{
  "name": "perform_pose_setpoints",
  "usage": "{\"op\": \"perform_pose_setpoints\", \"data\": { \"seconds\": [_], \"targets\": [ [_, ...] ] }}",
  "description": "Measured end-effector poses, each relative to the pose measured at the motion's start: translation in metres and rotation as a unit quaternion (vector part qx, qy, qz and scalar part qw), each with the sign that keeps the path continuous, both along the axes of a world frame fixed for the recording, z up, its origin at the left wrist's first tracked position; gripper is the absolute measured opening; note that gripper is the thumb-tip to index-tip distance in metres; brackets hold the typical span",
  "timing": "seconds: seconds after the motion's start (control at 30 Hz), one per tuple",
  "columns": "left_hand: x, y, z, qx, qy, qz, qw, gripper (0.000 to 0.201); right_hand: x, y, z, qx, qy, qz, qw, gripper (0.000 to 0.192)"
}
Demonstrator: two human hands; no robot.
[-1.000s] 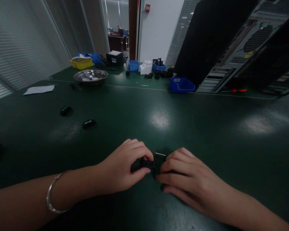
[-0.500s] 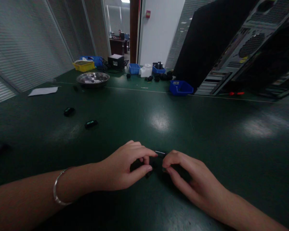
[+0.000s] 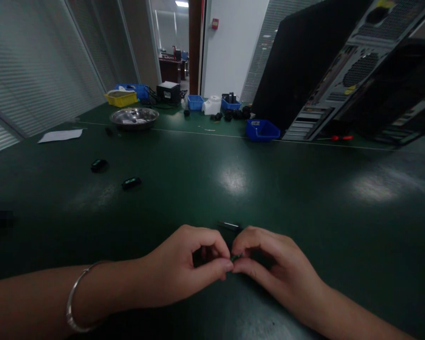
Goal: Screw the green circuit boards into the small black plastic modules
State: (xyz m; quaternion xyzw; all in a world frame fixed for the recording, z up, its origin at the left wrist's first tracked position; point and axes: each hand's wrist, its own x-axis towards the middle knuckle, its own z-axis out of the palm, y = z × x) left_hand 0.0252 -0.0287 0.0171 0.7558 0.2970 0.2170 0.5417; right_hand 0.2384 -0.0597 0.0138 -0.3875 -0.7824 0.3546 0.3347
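Over the glossy dark-green counter [image 3: 177, 198]: small narrow green piece [image 3: 236, 257], long axis roughly sideways, right end angled slightly away. Left hand [image 3: 189, 262] and right hand [image 3: 281, 264] both pinch it, fingers closed. Just beyond, slim silver-shafted tool [image 3: 230, 225], also near sideways; farther left, black-and-green oblong block [image 3: 131, 183].

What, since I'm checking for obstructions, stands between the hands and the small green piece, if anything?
Nothing visible: the right hand pinches the small green piece, and the left hand appears to pinch its other end. The slim metal-shafted tool lies on the table just beyond the fingers, not in between.
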Motion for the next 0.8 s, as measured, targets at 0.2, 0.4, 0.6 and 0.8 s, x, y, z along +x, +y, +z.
{"op": "perform_pose_setpoints", "data": {
  "seconds": [0.2,0.4,0.6,0.8],
  "targets": [
    [0.001,-0.001,0.000,-0.010,0.002,0.006,1.000,0.016,-0.001,-0.002,-0.003,-0.026,0.061,-0.025,0.997,0.011],
    [0.001,-0.004,0.000,0.041,-0.006,0.019,0.999,0.014,-0.002,-0.002,-0.001,0.042,0.023,-0.021,0.999,0.011],
    [-0.001,-0.002,0.001,0.095,-0.003,0.009,0.995,0.016,-0.002,-0.001,0.000,0.071,0.016,-0.005,0.997,0.020],
    [-0.015,0.023,0.002,0.288,0.054,-0.050,0.955,0.019,-0.002,-0.002,-0.001,0.075,0.008,-0.025,0.997,0.026]
  ]
}}
